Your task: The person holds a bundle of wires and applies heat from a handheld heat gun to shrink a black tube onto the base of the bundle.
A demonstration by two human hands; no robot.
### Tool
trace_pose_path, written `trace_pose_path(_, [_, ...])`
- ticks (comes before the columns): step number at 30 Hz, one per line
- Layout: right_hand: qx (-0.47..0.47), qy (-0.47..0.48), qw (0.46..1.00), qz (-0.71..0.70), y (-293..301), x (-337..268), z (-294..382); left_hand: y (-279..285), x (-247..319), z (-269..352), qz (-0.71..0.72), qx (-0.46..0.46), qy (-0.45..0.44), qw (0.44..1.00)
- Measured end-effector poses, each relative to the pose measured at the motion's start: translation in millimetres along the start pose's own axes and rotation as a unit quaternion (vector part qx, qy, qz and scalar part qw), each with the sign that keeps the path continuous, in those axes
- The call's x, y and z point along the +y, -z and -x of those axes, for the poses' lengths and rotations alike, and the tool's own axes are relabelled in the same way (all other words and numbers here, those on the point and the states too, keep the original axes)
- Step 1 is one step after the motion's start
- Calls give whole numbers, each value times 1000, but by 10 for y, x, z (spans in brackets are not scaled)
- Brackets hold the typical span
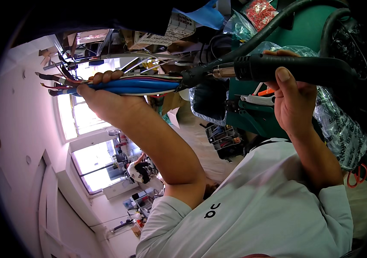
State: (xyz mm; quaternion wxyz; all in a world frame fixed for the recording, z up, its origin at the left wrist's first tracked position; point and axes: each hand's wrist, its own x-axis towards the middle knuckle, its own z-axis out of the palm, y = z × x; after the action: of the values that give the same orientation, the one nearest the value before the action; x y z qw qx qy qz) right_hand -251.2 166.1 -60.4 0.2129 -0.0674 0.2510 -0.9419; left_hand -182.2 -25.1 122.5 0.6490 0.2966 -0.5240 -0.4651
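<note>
My left hand (102, 93) grips a bundle of insulated wires (138, 85), with thick blue ones and thinner white, red and black ones. Their loose ends stick out past my thumb, some with dark tips. A black sleeve (191, 77), apparently heat-shrink tubing, surrounds the point where the wires leave a thick black cable (251, 43). In my right hand (293, 96) is a black heat gun (274, 68), my thumb lying along its body. Its metal nozzle (223, 71) points at the sleeve from close by; whether they touch cannot be told.
A green work surface (312, 29) carries green-handled pliers or strippers (251, 117), a grey-handled cutter (257, 100), a bag of small red parts (261, 14) and printed plastic wrap (341, 129). Red-handled scissors (357, 175) are at its edge. Beyond are a tool basket (223, 138) and another person (136, 171).
</note>
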Motion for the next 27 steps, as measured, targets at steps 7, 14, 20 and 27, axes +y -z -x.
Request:
trace_pose_path(7, [13,-1,1000,-4,29,-5,-19,-45,18,13,30,-5,18,999])
trace_pose_path(14, [20,4,1000,11,25,-34,-40,-82,42,40,24,-13,22,999])
trace_pose_path(20, [6,8,1000,10,-8,-48,-95,-90,46,55,18,-17,19,1000])
trace_pose_path(27, [-2,18,1000,12,-6,-58,-104,-100,51,62,18,-25,25,999])
